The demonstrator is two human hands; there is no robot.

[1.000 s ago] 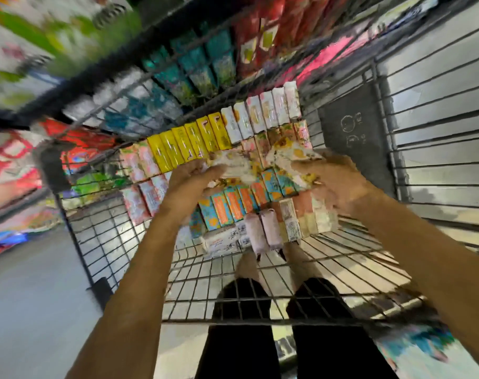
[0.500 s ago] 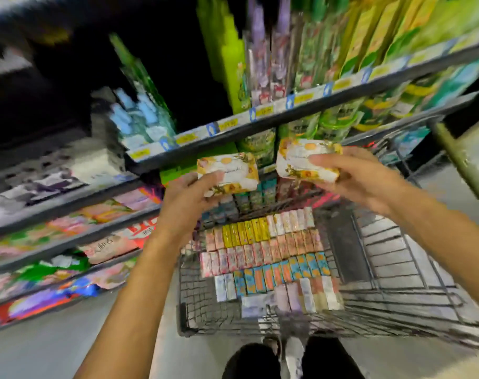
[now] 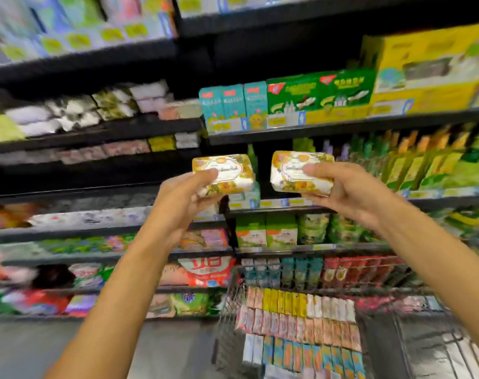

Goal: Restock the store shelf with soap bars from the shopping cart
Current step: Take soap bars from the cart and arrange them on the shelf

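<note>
My left hand [image 3: 182, 199] grips 1 soap bar [image 3: 224, 175]; at 3 o'clock my right hand [image 3: 350, 191] grips the other bar [image 3: 298, 172]. I'd keep both level and slide them flat onto the dark shelf [image 3: 260, 132] ahead. Rows more wait in the cart [image 3: 227, 324] at 5 o'clock.

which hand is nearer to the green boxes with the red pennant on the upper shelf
Right. The right hand, gripping a soap bar, is just below and slightly left of the green boxes. The left hand, holding the other soap bar, sits farther left.
</note>
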